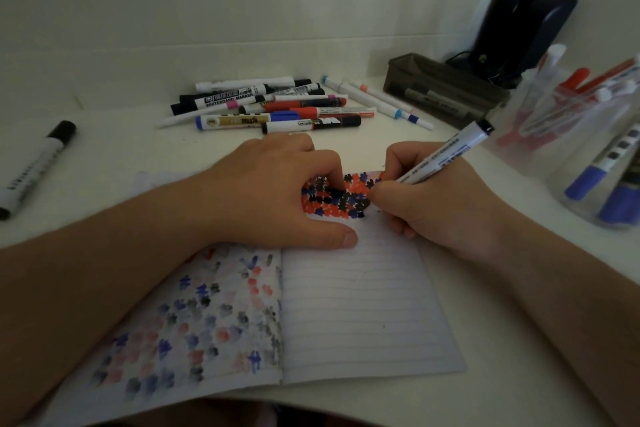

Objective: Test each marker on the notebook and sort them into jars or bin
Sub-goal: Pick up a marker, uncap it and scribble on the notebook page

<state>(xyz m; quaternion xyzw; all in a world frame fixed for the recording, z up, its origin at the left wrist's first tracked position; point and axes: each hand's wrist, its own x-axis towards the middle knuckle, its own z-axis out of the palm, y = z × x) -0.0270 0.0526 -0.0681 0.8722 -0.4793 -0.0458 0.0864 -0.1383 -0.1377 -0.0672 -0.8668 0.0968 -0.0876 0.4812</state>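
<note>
On the notebook [346,305]: your right hand [426,204] pinches a white marker [446,152], tip on the lined page; your left hand [277,191] lies flat, fingers curled at the scribbles. Press lightly, make one short stroke on bare paper. Behind the notebook: a heap of smooth plastic markers [277,104]. Right of the notebook: clear round jars [568,121]; behind them, a dark rectangular bin [443,87].

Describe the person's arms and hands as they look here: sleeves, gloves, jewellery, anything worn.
Both forearms are bare to the frame's edge, with no sleeves in view. The left hand and right hand wear no gloves, and no rings, watch or bracelets show. Fingernails are short and plain.
</note>
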